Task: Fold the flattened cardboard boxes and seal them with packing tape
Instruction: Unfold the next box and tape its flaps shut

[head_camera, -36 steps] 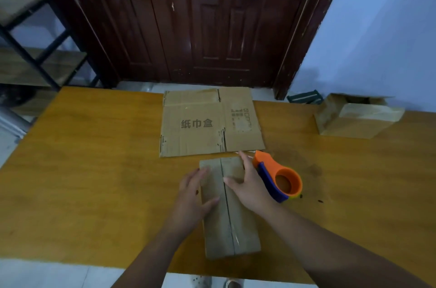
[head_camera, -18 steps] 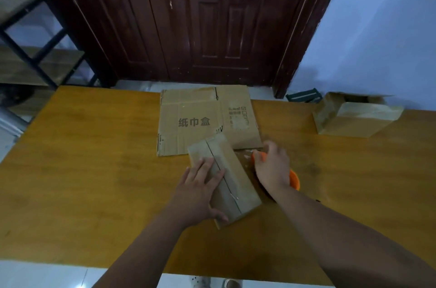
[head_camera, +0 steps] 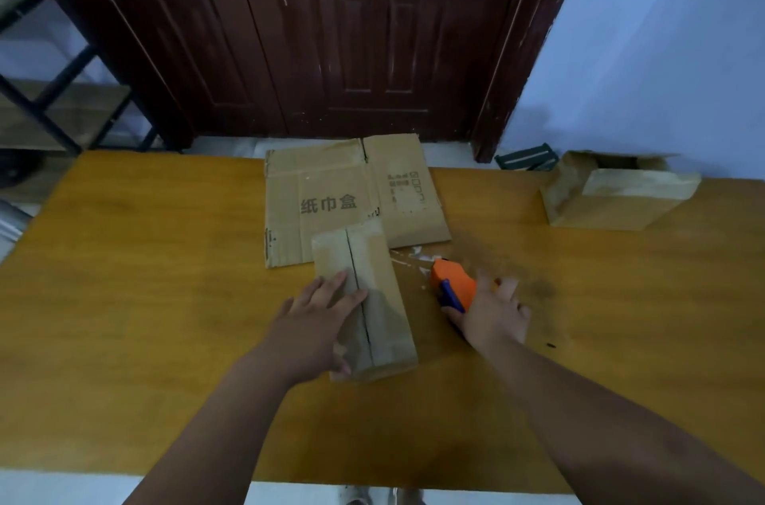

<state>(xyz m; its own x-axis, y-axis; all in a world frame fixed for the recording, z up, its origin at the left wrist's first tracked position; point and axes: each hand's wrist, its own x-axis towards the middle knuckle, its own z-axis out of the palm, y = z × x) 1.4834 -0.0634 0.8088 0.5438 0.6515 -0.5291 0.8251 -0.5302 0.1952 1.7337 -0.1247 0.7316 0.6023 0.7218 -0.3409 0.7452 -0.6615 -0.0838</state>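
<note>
Left hand [head_camera: 318, 322] presses flat, fingers straight, on the folded box [head_camera: 374, 273], seam and long axis running near-to-far. The far end overlaps the flattened cardboard [head_camera: 331, 186]. Right hand [head_camera: 492, 314] grips the tape dispenser [head_camera: 453, 283] just right of the box, with bare table [head_camera: 165, 297] to either side.

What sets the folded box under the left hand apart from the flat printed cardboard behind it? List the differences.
The folded box is a narrow closed block with a centre seam; the flat cardboard is a sheet. The folded box's top is plain; the flat cardboard bears printed characters. The left hand rests on the folded box, not the flat cardboard. Both are brown, on the table.
</note>
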